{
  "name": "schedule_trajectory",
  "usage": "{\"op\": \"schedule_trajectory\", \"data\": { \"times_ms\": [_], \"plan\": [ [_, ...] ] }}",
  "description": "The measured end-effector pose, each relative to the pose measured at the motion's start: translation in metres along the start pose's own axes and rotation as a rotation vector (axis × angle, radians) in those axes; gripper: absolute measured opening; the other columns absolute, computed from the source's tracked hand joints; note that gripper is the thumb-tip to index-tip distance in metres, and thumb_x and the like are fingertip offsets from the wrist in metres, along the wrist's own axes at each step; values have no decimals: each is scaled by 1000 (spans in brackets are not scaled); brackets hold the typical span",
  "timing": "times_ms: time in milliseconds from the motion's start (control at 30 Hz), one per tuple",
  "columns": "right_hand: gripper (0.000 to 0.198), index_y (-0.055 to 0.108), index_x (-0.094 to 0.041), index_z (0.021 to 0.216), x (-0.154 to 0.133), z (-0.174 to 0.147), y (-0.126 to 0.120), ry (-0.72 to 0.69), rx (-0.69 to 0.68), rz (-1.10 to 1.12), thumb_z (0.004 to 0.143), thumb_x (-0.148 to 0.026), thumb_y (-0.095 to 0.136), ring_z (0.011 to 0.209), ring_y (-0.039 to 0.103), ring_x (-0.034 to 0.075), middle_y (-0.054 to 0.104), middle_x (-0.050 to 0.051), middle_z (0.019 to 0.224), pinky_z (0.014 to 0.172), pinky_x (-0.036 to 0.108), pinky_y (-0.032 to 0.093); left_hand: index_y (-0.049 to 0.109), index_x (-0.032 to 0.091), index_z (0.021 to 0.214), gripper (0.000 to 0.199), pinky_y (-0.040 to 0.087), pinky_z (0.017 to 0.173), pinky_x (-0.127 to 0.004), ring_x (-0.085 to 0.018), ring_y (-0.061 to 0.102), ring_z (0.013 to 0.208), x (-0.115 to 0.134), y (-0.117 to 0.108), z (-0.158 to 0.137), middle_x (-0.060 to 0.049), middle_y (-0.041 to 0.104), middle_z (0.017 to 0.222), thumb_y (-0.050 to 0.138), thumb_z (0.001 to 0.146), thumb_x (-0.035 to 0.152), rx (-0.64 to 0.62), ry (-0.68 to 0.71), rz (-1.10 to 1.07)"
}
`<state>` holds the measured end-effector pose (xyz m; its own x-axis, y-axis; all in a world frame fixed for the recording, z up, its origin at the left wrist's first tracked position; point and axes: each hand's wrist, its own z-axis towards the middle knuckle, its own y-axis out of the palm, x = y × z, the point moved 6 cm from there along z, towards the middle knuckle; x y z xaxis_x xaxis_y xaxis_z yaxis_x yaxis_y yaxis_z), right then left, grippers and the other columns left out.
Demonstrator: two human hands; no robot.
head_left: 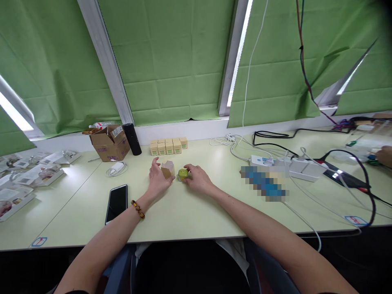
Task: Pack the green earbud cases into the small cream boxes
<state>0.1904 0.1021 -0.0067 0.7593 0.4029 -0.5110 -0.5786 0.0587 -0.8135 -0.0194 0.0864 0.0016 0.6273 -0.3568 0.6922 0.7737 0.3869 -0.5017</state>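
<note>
My left hand (159, 178) is closed around a small tan cardboard box (167, 170), its top flaps standing up and its mouth uncovered. Some of that hand's fingers stick up off the box. Just to the right, my right hand (197, 179) grips a small round green apple-shaped object (183, 174) with thumb and fingers, close to the tabletop. A narrow gap parts this object from the box. Whether the green object rests on the table I cannot tell. Behind both hands, several closed small tan boxes (169, 146) stand in rows near the wall.
A phone (116, 203) lies left of my left forearm. Farther back are a coiled white cable (116, 168), a brown carton (109, 143) and a black cylinder (132, 139). Power strips (301, 169), cables and a pixelated blue item (263, 183) occupy the right. Another person's hand (384, 156) shows far right.
</note>
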Motion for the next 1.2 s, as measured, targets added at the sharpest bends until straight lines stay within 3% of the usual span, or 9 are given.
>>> {"op": "schedule_trajectory", "data": {
  "times_ms": [133,333,467,567,733,833,933,1067,1200],
  "plan": [
    [52,56,-20,137,-1,-1,-1,6,-7,0,87,-28,71,117,61,32,72,11,125,89,38,48,30,25,146,102,35,109,-62,-40,50,128,5,-2,-1,-16,50,129,89,64,42,40,0,12],
    [62,55,-22,138,0,2,-2,24,-17,32,80,-23,77,120,62,32,70,10,129,90,38,49,27,26,144,78,47,96,-50,-28,66,101,4,-1,0,-8,63,108,71,80,22,-47,-38,-105],
    [65,52,-22,141,0,1,0,2,-16,95,80,-20,78,124,60,31,66,12,135,95,37,50,28,28,142,74,50,94,-45,-26,63,111,5,-1,-1,-14,58,129,66,81,16,-81,-41,-225],
    [65,50,-21,144,1,0,5,7,-27,131,85,-25,76,124,61,29,64,14,134,98,38,49,38,27,136,67,50,100,-47,-27,57,122,9,-5,0,-14,49,139,67,78,15,-52,38,-181],
    [59,49,-21,144,1,-2,8,-21,-10,125,90,-30,71,125,59,30,64,15,133,99,39,49,65,25,113,27,43,115,-51,-29,49,135,17,-10,3,-11,53,131,62,87,18,0,147,-82],
    [53,52,-20,141,-1,-2,6,-65,25,105,92,-31,68,125,58,29,66,14,131,98,40,49,72,26,112,24,41,118,-50,-28,48,140,15,-10,6,-11,57,133,58,93,22,9,151,-85],
    [42,59,-22,133,-2,1,5,-88,49,83,92,-29,67,121,59,29,70,12,123,92,39,49,74,23,114,27,43,116,-50,-27,57,130,7,-7,10,-11,67,127,54,97,25,-5,108,-119],
    [34,64,-23,120,-1,5,-10,-79,165,176,87,-23,70,107,64,27,72,9,116,89,40,51,72,20,120,31,49,109,-46,-26,65,121,-1,-5,11,-12,71,130,51,99,27,-10,25,-194],
    [35,62,-25,120,-5,-1,-39,-87,370,509,86,-29,71,89,66,21,72,6,113,75,37,56,73,19,120,32,48,111,-44,-26,65,124,9,-6,6,-12,71,132,52,100,31,-22,32,-246]
  ]
}}
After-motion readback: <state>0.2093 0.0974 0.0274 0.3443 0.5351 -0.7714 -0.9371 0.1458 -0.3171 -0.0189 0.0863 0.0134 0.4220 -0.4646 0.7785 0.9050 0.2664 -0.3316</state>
